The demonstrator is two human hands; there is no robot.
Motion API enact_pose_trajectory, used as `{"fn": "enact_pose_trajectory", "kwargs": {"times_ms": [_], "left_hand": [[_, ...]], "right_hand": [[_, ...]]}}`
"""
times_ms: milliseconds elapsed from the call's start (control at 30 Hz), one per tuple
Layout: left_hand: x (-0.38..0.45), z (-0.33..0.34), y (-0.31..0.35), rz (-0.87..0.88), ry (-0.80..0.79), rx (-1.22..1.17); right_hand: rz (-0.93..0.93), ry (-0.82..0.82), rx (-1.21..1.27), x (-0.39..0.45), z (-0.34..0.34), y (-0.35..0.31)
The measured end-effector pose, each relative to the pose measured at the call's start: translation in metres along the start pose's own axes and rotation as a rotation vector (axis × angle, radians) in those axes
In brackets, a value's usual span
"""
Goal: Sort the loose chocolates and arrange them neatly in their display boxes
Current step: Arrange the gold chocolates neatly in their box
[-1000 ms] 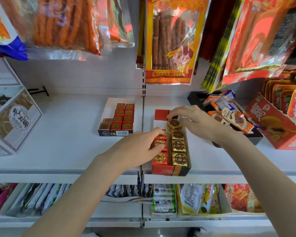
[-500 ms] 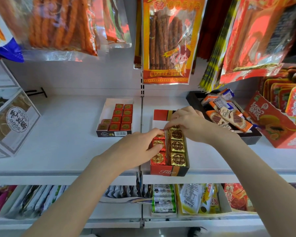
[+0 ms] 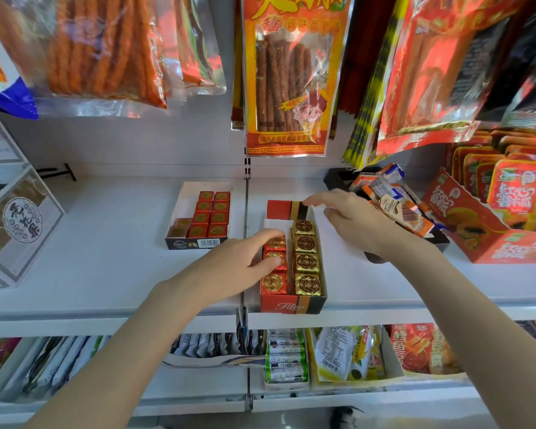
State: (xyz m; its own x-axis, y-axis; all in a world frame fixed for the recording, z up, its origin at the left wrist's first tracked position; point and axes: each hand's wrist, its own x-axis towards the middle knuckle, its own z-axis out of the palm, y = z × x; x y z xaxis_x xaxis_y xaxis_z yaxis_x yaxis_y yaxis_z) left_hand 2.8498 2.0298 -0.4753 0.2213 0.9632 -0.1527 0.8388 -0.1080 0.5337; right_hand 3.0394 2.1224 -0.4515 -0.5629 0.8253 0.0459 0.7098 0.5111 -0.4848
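A red and black display box [image 3: 292,305] stands at the shelf's front edge. It holds a left column of red-wrapped chocolates [image 3: 273,283] and a right column of gold-wrapped chocolates [image 3: 306,263]. My left hand [image 3: 242,266] rests on the box's left side, fingertips touching the upper red chocolates. My right hand [image 3: 350,219] hovers over the box's back right corner, fingers loosely extended, holding nothing. A second box [image 3: 195,243] with small red chocolates [image 3: 211,215] sits to the left, further back.
A black tray [image 3: 334,178] of wrapped chocolate bars [image 3: 396,209] lies right of my right hand. Red snack boxes [image 3: 492,230] stand at far right, a grey carton [image 3: 19,224] at far left. Snack bags [image 3: 288,75] hang above. A lower shelf holds packets [image 3: 287,356].
My right hand lifted off the top gold chocolate and moved back and right, now empty above the box's rear. My left hand stayed on the red column.
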Motion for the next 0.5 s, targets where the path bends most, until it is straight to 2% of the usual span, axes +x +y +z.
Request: {"fn": "enact_pose_trajectory", "kwargs": {"times_ms": [67,167,267,367,433,500], "left_hand": [[-0.006,0.000,0.000,-0.046,0.026,-0.044],[-0.019,0.002,0.003,-0.128,-0.020,-0.158],[-0.028,0.011,0.004,-0.117,-0.062,-0.327],[-0.028,0.023,0.006,-0.109,0.032,-0.269],[-0.028,0.026,0.007,-0.133,0.121,-0.205],[-0.026,0.025,0.007,-0.144,0.173,-0.197]], "right_hand": [[0.087,-0.044,0.159,-0.014,-0.004,-0.001],[0.232,-0.255,0.371,-0.041,-0.004,-0.003],[0.209,-0.385,0.382,-0.066,0.009,-0.010],[0.094,-0.269,0.333,-0.074,0.032,-0.016],[0.062,-0.131,0.327,-0.072,0.041,-0.020],[0.060,-0.067,0.326,-0.066,0.044,-0.021]]}}
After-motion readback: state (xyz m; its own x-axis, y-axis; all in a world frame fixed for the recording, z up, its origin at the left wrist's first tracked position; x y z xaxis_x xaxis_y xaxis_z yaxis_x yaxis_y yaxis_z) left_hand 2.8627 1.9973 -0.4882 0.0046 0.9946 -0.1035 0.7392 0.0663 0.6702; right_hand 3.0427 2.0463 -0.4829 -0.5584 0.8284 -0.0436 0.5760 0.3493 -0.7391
